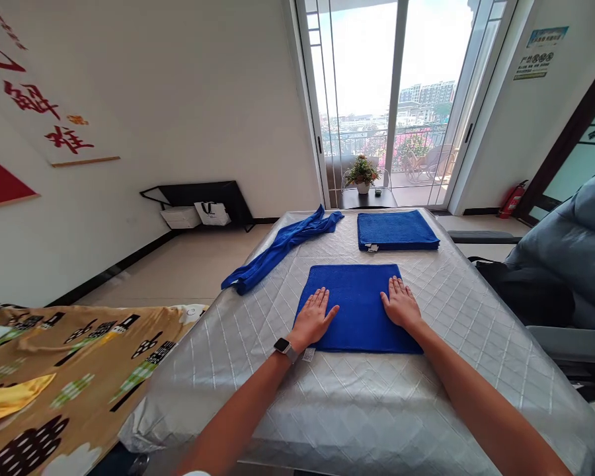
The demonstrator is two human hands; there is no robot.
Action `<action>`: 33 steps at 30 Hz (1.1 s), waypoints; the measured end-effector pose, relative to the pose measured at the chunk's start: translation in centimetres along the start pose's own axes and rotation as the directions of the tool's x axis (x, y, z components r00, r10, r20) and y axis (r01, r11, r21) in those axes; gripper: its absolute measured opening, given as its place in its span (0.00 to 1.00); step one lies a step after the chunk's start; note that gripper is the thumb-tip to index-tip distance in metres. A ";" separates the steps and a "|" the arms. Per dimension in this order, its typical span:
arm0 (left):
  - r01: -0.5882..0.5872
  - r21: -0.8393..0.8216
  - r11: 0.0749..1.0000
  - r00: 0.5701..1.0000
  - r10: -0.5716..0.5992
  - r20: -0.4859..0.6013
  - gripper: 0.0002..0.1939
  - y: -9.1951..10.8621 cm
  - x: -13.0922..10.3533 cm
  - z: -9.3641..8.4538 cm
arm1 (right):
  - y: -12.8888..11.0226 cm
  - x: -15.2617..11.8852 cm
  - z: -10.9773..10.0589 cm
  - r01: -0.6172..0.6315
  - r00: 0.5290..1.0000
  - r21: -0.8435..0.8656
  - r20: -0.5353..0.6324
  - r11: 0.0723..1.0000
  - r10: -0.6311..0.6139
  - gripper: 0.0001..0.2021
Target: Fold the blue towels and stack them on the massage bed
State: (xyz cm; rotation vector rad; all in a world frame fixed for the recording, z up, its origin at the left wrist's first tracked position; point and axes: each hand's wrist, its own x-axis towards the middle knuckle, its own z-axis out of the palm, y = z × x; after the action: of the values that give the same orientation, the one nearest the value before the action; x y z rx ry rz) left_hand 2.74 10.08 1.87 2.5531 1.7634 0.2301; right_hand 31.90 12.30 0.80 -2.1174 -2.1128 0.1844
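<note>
Wall, pale, at the left and far side of the room, carrying red lettering at left and adjoining a glass sliding door. Table below, filling the near middle of the scene, under a silver quilted cover. Patterned cloth, tan with dark and green motifs, at the near left beside the table. Grey padded seat with armrests, to the right of the table. Low black stand at the far left against the wall, with a white bag and a white box. Flat blue towel in the middle of the table, spread smooth between and beneath the two hands. Blue towel stack, neatly squared, beyond it at the far right of the tabletop. Twisted blue cloth, lying slantwise along the far left edge. Left hand, palm down on the left part of the flat towel, fingers straight and close together, thumb held off to the right. Right hand, palm down on the right part, fingers straight, slightly apart, thumb turned left; neither hand grips. Potted plant, at the far side before the door. Watch, on the left wrist. White label, at the towel's near left corner.
</note>
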 end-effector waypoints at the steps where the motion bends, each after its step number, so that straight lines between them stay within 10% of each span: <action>1: 0.037 0.002 0.999 0.999 -0.037 0.002 0.40 -1.0 -0.8 -0.1 | 0.0 0.0 0.0 -0.001 1.000 -0.003 0.004 1.000 0.001 0.36; 19: 0.125 0.062 0.990 0.984 -0.116 -0.133 0.35 -1.8 -2.7 -0.3 | 0.1 -8.4 0.4 0.058 0.998 -0.045 0.016 0.997 -0.058 0.36; 29: -0.379 -0.073 0.923 0.923 0.370 -0.107 0.31 12.8 -0.3 1.0 | 0.3 -8.3 0.7 0.085 0.996 -0.064 -0.015 0.994 -0.086 0.34; 33: -0.366 -0.065 0.928 0.929 0.360 -0.088 0.32 13.1 -0.6 1.4 | 0.3 -8.4 0.4 0.085 0.996 -0.059 -0.007 0.995 -0.085 0.34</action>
State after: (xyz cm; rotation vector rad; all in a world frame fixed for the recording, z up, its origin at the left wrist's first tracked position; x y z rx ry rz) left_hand 14.82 4.90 1.79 2.8250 1.2519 0.4009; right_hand 32.07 3.95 0.19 -2.0500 -2.2241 0.1045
